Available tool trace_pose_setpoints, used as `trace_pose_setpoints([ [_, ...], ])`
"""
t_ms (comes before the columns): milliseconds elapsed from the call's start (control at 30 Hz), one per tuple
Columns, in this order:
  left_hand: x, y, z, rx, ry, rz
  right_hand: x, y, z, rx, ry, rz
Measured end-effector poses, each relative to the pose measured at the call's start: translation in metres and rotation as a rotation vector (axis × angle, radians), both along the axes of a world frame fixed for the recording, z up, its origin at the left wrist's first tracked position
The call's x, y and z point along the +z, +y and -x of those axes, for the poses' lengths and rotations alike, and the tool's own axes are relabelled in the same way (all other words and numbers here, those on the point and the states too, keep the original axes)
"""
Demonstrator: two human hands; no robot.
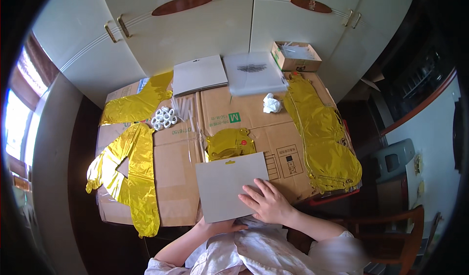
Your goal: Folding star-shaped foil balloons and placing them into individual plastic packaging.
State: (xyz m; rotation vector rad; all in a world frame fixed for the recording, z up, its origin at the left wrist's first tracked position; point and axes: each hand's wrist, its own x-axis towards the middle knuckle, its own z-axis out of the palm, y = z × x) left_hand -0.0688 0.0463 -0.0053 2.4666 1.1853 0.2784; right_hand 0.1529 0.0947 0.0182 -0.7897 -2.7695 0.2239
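A pale grey-white rectangular card (229,189) with a small hanging slot along its far edge lies at the table's near edge. My right hand (266,202) rests on the card's right part, fingers spread over its surface. Beneath the near edge of the card is my left hand (222,226), its fingers mostly hidden. Just beyond the card, partly covered by it, a small folded gold foil balloon (228,143) with a red spot lies on the cardboard.
Flat gold foil balloons lie at left (141,177), back left (139,99) and right (322,133). White tape rings (164,118), clear straws (184,109), a card stack (200,75), plastic bags (255,72), crumpled tissue (271,103) and an open box (296,56) sit farther back.
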Motion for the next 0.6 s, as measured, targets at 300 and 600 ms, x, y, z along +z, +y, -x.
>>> trace_pose_setpoints([
  [300, 0.005, 0.004, 0.003, 0.001, -0.132, 0.005, 0.049, -0.022, -0.019, -0.14, 0.189, -0.083],
  [600, 0.026, -0.04, 0.028, 0.516, -0.403, -0.219, 0.028, -0.074, -0.049, -0.041, 0.117, -0.247],
])
